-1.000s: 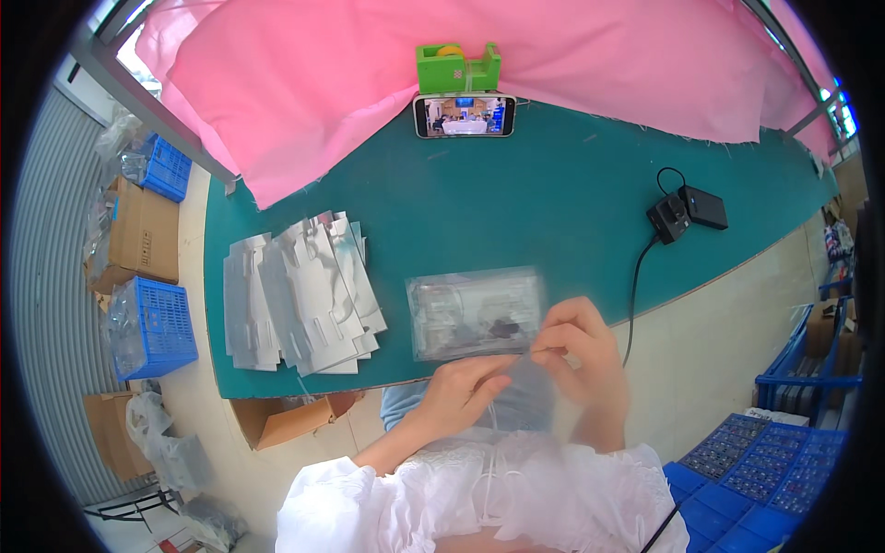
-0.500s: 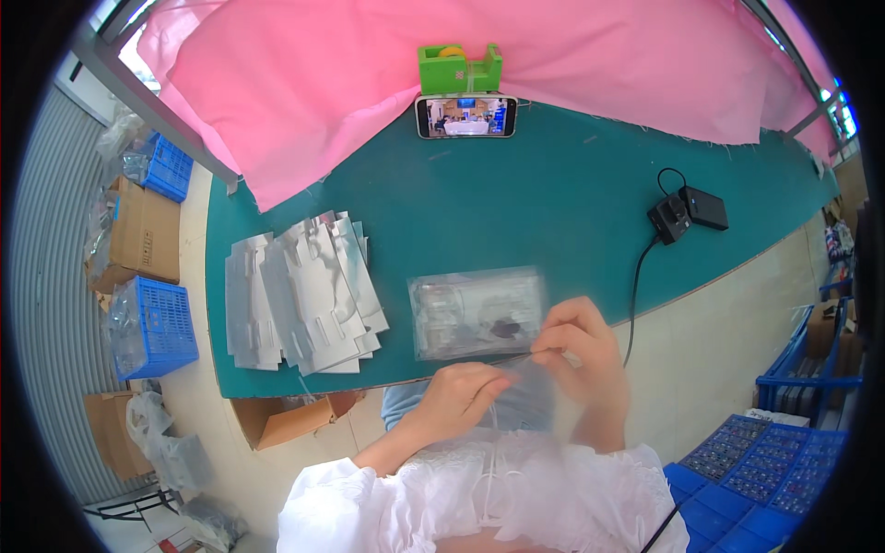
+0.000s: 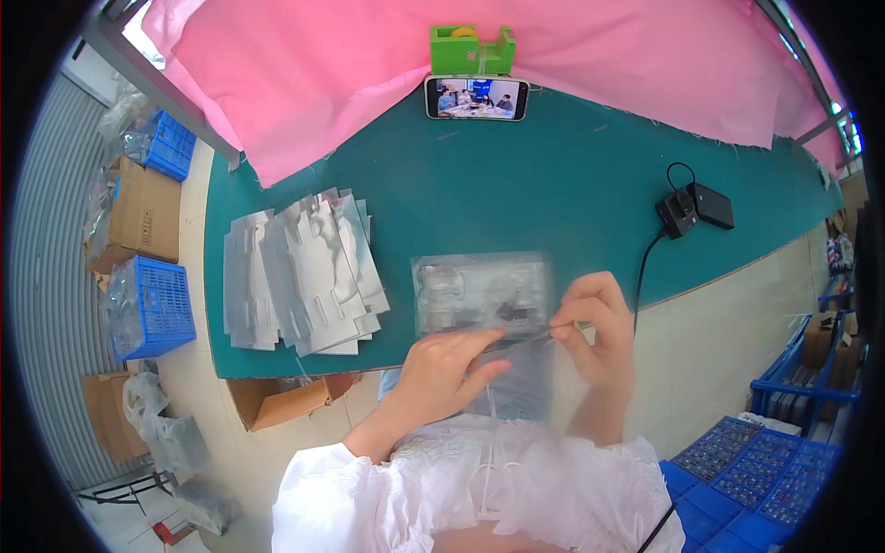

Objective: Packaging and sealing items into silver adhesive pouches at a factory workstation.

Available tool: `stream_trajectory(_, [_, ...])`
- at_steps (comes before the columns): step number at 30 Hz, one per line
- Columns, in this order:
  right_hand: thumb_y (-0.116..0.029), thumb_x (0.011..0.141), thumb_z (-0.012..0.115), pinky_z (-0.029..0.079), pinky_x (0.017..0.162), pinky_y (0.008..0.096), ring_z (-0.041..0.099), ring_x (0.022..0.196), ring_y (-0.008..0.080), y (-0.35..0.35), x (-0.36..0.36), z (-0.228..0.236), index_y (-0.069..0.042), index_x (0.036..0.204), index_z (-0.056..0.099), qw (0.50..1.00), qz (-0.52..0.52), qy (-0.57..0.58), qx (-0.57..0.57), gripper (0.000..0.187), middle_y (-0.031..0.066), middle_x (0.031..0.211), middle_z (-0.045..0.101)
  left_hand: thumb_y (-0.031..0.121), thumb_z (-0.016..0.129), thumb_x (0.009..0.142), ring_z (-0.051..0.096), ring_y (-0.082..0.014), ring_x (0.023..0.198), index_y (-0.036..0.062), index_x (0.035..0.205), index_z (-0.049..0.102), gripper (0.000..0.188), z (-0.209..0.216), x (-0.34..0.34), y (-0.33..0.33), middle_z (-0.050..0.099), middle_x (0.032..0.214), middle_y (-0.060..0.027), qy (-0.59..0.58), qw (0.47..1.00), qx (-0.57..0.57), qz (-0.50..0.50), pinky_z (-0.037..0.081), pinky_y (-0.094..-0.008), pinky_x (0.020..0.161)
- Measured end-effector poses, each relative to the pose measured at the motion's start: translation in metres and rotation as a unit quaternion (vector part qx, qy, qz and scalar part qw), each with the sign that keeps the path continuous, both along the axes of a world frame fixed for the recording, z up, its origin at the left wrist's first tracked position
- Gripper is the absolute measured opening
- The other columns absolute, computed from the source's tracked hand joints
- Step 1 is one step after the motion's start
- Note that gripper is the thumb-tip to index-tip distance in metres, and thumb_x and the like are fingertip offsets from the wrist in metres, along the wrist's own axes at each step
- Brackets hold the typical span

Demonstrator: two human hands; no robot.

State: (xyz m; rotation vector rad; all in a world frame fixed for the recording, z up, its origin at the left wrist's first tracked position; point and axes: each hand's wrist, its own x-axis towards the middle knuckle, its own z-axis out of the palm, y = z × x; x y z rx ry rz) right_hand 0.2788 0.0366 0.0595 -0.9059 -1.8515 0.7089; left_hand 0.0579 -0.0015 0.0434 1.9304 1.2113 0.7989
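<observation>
My right hand [image 3: 597, 324] pinches the edge of a clear plastic bag [image 3: 527, 380] between thumb and fingertips. The bag hangs over the table's front edge, and its outline is hard to make out. Beside it, my left hand [image 3: 452, 367] is open, thumb apart from the stretched fingers; its fingertips reach the bag's upper edge. Just beyond both hands lies a stack of clear plastic bags [image 3: 475, 286] on the green table [image 3: 516, 198]. A dark patch shows through the stack on its right side.
Overlapping silvery flat sheets with cut-outs [image 3: 318, 276] lie at the left. At the back, a phone [image 3: 477, 98] leans on a green tape dispenser [image 3: 472, 51]. Black cabled devices [image 3: 679, 214] sit at the right. Blue trays of small parts [image 3: 761, 465] stand at lower right.
My left thumb and fingers have parted from a pinch, and the hand has moved forward toward the stack. My right hand keeps its pinch, slightly farther right. The phone's picture differs.
</observation>
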Motion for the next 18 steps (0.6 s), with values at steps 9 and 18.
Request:
stream_trajectory(9, [-0.008,0.078,0.073,0.044,0.061,0.0266,0.054,0.074,0.0164,-0.007,-0.002,0.006,-0.003,0.082,0.065,1.0,-0.019,-0.012,-0.011,0.01,0.008,0.092,0.053,0.02,0.065,0.086,0.063,-0.029,0.069,0.0041,0.11,0.067,0.029,-0.016,0.0,-0.005,0.067,0.08,-0.0122,-0.026,0.996,-0.008,-0.089,0.049,-0.0366,0.064])
stream_trajectory(18, [-0.012,0.079,0.074,0.041,0.06,0.026,0.053,0.073,0.0157,-0.004,-0.004,0.011,-0.003,0.081,0.065,0.999,-0.039,0.007,-0.031,0.013,0.0077,0.091,0.051,0.019,0.063,0.089,0.062,-0.0292,0.066,0.0052,0.108,0.067,0.024,-0.015,0.008,-0.008,0.064,0.073,-0.0114,-0.065,0.996,-0.057,-0.012,0.047,-0.0386,0.06])
